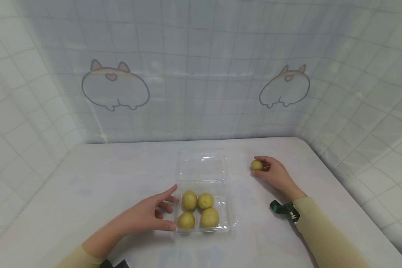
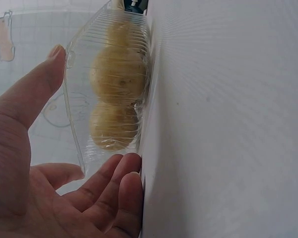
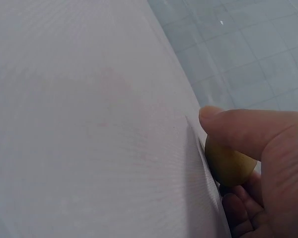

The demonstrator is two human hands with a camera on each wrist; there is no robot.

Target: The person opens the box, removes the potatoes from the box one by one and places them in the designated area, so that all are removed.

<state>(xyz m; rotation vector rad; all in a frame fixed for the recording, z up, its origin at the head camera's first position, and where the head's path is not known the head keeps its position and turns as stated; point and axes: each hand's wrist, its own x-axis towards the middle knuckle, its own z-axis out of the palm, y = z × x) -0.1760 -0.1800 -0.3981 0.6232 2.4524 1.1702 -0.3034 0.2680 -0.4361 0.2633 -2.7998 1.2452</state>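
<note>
A clear plastic clamshell box (image 1: 223, 212) stands on the white table, its lid (image 1: 201, 169) folded back flat toward the far side. Several round yellow fruits (image 1: 209, 217) sit in its left and middle part. My left hand (image 1: 147, 214) spreads along the box's left side, thumb and index finger at its rim. In the left wrist view, fruits (image 2: 118, 74) show through the ribbed wall, with the lower fingers near the box's base. Off to the right, my right hand (image 1: 276, 175) grips another round yellow fruit (image 1: 256, 165) at the table surface. The right thumb (image 3: 238, 126) covers part of it.
The white table (image 1: 120, 167) ends at a tiled-pattern curtain (image 1: 201, 74) behind, with similar sheets on both sides. A dark strap with a small device (image 1: 284, 209) is on the right wrist.
</note>
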